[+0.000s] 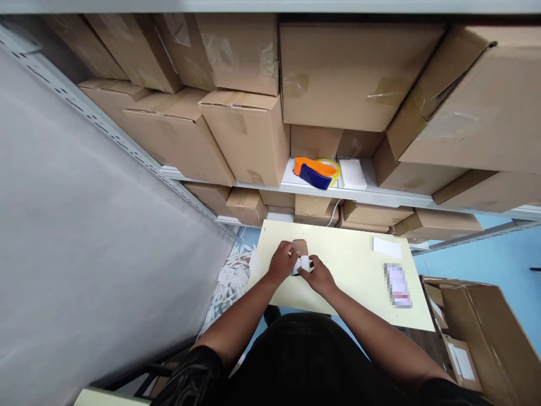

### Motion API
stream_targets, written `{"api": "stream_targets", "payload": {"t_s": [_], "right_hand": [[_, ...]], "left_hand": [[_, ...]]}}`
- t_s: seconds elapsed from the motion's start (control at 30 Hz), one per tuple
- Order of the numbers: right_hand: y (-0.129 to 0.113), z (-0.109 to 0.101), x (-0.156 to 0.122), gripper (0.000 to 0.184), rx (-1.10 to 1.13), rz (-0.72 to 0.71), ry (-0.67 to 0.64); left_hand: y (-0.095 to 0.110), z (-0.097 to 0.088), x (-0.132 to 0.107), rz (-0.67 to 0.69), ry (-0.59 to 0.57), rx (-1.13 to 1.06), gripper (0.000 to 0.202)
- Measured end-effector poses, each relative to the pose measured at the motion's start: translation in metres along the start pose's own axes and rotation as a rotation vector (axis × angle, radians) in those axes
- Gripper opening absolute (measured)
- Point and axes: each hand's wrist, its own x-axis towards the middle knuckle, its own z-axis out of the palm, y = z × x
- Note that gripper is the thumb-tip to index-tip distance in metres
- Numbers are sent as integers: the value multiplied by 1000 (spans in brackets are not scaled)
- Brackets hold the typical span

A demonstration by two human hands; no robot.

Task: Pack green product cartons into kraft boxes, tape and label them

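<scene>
A small white box with a brown flap raised at its far side is on the pale yellow table. My left hand grips its left side, fingers bent over the top near the flap. At the opposite side, my right hand closes on the box with thumb and fingers. What is inside the box is too small to make out.
A white card or flat box and a blurred-out phone-like object lie on the table's right. Shelves of cardboard boxes stand behind, with an orange-and-blue tape dispenser. White scraps cover the left floor; an open carton stands right.
</scene>
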Motion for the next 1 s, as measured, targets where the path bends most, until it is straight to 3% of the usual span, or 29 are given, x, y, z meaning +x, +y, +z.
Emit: {"api": "stream_targets", "payload": {"t_s": [0.07,0.17,0.27,0.37,0.53,0.73,1.0], "right_hand": [[-4,0,0,57,-49,9,3],[-10,0,-2,61,-104,10,-10],[-15,-1,-6,64,-154,18,-34],[-19,-4,-9,71,-204,17,-48],[-20,-7,-7,88,-183,18,-109],[-15,-1,-5,64,-193,-26,23],[-12,-6,-13,49,-179,-62,37]], "left_hand": [[0,-4,-8,49,-143,15,19],[-2,-10,-12,-24,-274,15,35],[-4,-14,-9,-77,-307,57,37],[-4,-14,-5,-34,-330,82,41],[-2,-13,0,-66,-463,72,44],[0,-8,7,5,-482,191,42],[8,-7,6,-24,-533,271,33]]}}
